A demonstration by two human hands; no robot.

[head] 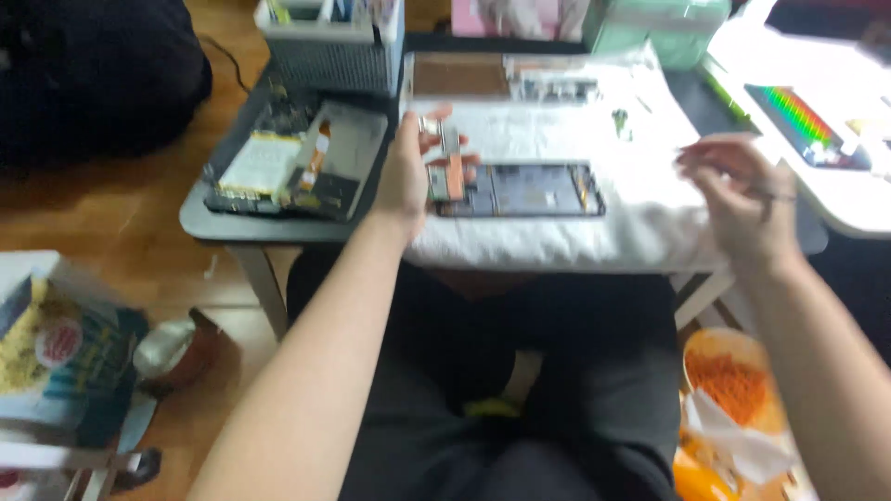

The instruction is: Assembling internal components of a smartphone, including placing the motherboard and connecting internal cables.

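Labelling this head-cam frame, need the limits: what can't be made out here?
- Small silver and orange part in the left hand: motion blur, kind unclear.
- Right hand: blurred; a thin tool may be there, cannot tell.
- Opened dark flat device on the white cloth: inner parts too small; left end hidden by the hand.
- Grey slotted basket: cut by the top edge.
- Bright white tray: overexposed.

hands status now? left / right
Left hand: closed on a small silver part, above the opened device.
Right hand: blurred; pinching something thin, cannot tell what.
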